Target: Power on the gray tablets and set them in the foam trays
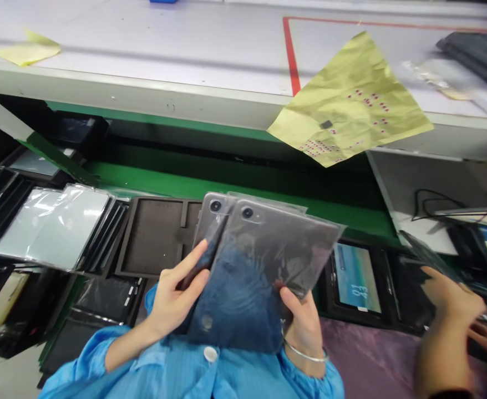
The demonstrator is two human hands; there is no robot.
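At twelve o'clock a white table (143, 72) carries a red tape line (291, 55) and, toward one o'clock, a crumpled yellow sheet (349, 102) dotted with red marks, hanging over its edge; a smaller yellow paper (27, 50) lies near eleven. At nine o'clock, plastic-wrapped devices (56, 227) stand beside a dark foam tray (154, 238); a lit screen (356, 280) glows near three o'clock, with a black cable (435, 202) above it

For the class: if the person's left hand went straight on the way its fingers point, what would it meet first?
The left hand would meet the plastic-bagged dark tablet first; it appears to touch that tablet's edge already, though depth is unclear from this view.
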